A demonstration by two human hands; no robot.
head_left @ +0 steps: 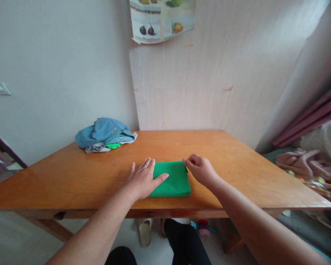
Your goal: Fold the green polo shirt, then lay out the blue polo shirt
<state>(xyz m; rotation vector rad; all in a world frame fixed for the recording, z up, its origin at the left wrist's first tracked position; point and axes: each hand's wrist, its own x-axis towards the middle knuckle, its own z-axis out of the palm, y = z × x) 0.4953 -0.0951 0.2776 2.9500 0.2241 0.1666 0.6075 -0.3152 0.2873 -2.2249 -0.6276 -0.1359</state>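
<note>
A flat, folded green cloth (172,180) lies near the front edge of the wooden table. My left hand (143,179) rests on its left side, fingers stretched out and the thumb lying across the top. At the far right corner, my right hand (200,168) is closed in a pinch on the cloth's edge. A small dark spot shows on the right edge, beside the right hand. Whether the cloth is a plain piece or a folded bag, I cannot tell.
A heap of blue and grey clothes (106,133) sits at the table's (237,176) back left, against the wall. Fruit pictures (162,22) hang above. Below the table are a slipper (145,232) and my legs. Piled fabric (309,162) lies off to the right.
</note>
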